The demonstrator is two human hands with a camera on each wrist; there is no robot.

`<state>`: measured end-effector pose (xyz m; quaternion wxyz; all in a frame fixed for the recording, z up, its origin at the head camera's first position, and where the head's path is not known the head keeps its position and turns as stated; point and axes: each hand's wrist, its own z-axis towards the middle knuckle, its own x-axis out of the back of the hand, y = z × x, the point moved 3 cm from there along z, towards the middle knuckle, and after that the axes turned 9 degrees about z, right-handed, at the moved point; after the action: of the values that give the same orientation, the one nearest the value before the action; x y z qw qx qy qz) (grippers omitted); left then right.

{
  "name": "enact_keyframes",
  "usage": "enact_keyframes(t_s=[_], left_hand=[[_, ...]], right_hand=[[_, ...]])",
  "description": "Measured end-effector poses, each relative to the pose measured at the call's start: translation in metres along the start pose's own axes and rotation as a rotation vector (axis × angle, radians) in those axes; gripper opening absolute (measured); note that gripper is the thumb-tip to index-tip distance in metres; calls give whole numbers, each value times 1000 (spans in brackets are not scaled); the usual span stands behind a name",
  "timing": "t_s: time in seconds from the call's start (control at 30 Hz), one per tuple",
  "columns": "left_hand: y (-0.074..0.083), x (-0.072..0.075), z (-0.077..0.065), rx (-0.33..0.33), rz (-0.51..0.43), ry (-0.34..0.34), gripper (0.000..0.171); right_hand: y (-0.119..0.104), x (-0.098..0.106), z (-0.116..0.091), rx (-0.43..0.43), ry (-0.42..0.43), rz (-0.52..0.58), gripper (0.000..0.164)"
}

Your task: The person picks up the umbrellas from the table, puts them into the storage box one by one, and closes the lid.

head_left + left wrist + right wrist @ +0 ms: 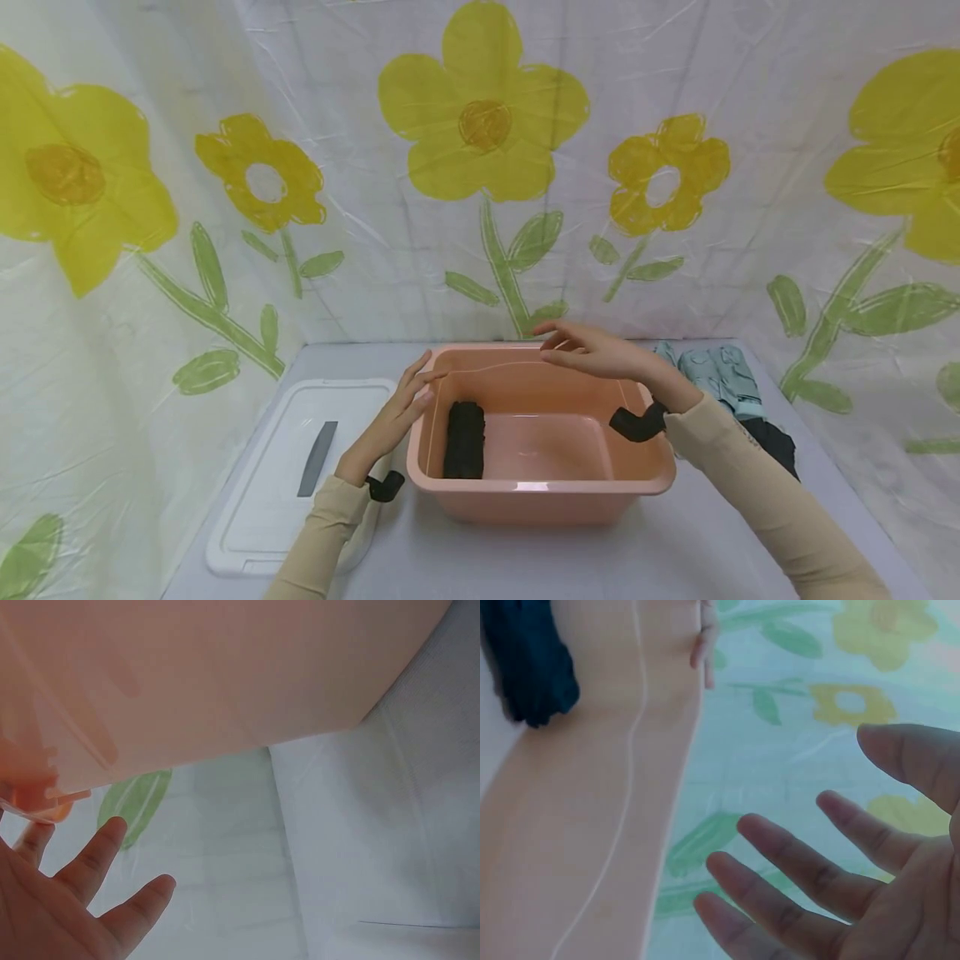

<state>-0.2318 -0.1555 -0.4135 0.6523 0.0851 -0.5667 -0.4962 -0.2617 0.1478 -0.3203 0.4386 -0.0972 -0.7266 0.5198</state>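
A pink plastic storage bin [525, 504] stands on the table with a rolled black cloth [464, 442] along the left of its floor. My left hand [393, 417] is at the bin's left rim, fingers spread and pointing away from me. In the left wrist view those fingers [91, 862] show just outside the bin wall. Over the bin's far right rim hangs my right hand [592, 348], fingers loosely extended to the left. Nothing is in its grasp in the right wrist view, where the spread fingers [802, 877] are apart from the bin wall [660, 750].
A white lid [262, 500] with a grey handle [317, 458] lies left of the bin. To the right are folded light-blue garments [723, 375] and a black cloth [772, 443]. A curtain with yellow flowers [483, 125] hangs behind the table.
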Motion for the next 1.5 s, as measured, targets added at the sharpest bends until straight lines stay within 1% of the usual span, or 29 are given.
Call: enact_keyframes(t_s=[0.23,0.47,0.63,0.83,0.97,1.2,1.5], left_hand=[[-1,-1,1,-1,-6,3,38],[-2,-1,0,3,-11,7,38],[-2,-1,0,3,-12,7,38],[-2,-1,0,6,-14,9,38],[-2,-1,0,4,-12,11,38],[-2,-1,0,1,-13,12,38],[-1,-1,0,5,-31,10,38]], right_hand=[[8,4,-14,75,121,-37,40],[18,7,-27,102,227,-59,36],[22,10,-37,96,291,-88,34],[30,11,-50,95,356,-119,35],[35,11,-58,93,412,-121,36],[47,17,-74,74,518,-166,37],[57,26,-96,41,569,-213,37]])
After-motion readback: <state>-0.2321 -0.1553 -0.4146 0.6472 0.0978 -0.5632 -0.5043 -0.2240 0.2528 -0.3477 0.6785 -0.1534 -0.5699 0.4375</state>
